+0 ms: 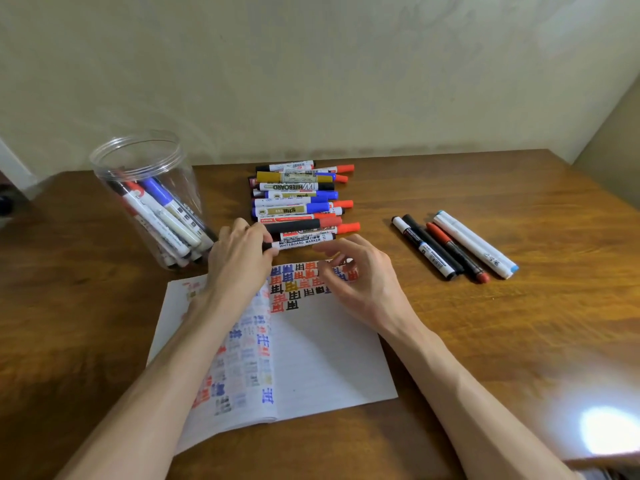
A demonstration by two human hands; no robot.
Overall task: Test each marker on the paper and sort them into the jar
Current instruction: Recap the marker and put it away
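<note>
Your bare forearms came in from the bottom edge, crossing an open white paper pad [329, 358] that lay flat on the brown wooden counter [502, 341]. The pad's far strip was filled with red, blue, black and gold test marks, and fainter marks ran down its left page.

Past the pad, your left grip [239, 258] pinched the black end of a white whiteboard marker with black lettering [301, 242]. That marker lay crosswise at the near edge of a stacked heap of red-, blue-, black- and gold-capped markers [298, 199], touching the heap. Your right grip [356, 275] hovered over the pad's marked strip with its fingers loosely curled and spread, holding nothing. Its fingertips were just beside the marker's right end; you cannot tell whether they touched it.

To the left stood a clear round plastic jar [107, 181], open-topped, just beside your left grip. Several red, blue and black markers [162, 213] leaned inside it. Well apart on the right, four separate markers [453, 247] lay side by side at a slant: two black, one red, one white with a light-blue end. A cream wall [311, 81] backed the counter, and a bright glare patch [602, 431] sat at the near right.
</note>
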